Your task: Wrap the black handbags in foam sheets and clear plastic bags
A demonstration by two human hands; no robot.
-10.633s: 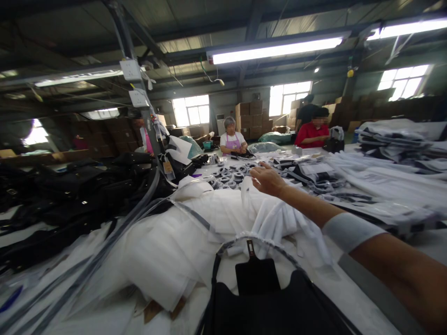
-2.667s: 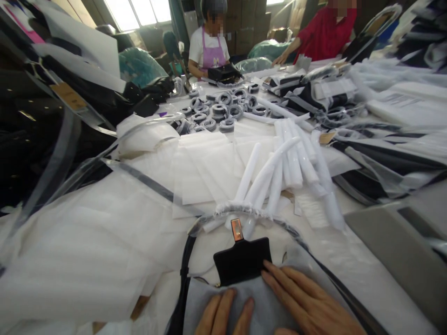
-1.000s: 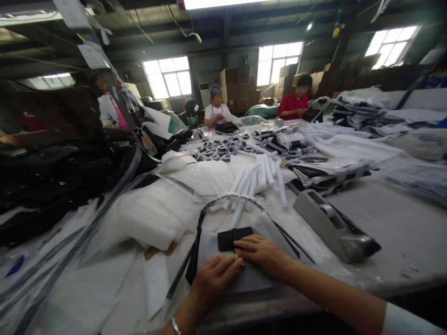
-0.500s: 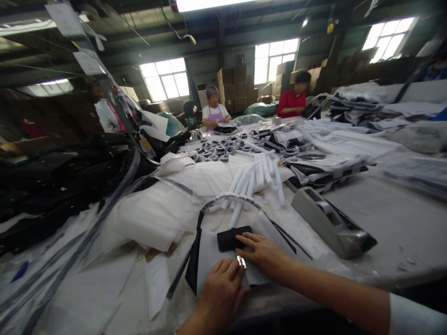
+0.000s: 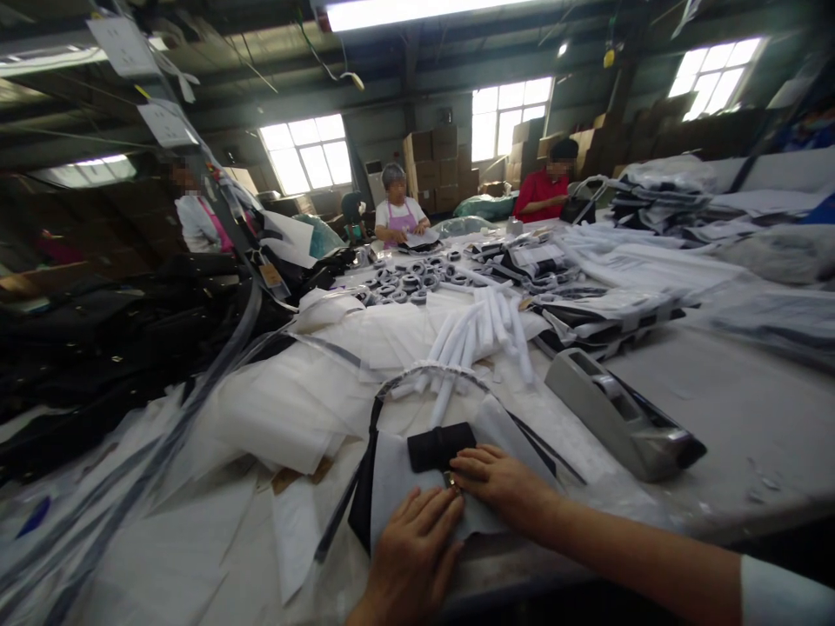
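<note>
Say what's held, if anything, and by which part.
Left hand and right hand are at the metal clasp below the black flap; can't tell if either grips it.

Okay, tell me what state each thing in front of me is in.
Bag, lying down, partly under a pale sheet.
Flap, folded over the sheet.
Clasp, partly hidden, fastening unclear.
Handle, arched, partly wrapped.
Left hand, open, on the bag.
Right hand, open, at the clasp.
Tubes, loosely piled.
Tape dispenser, untouched.
</note>
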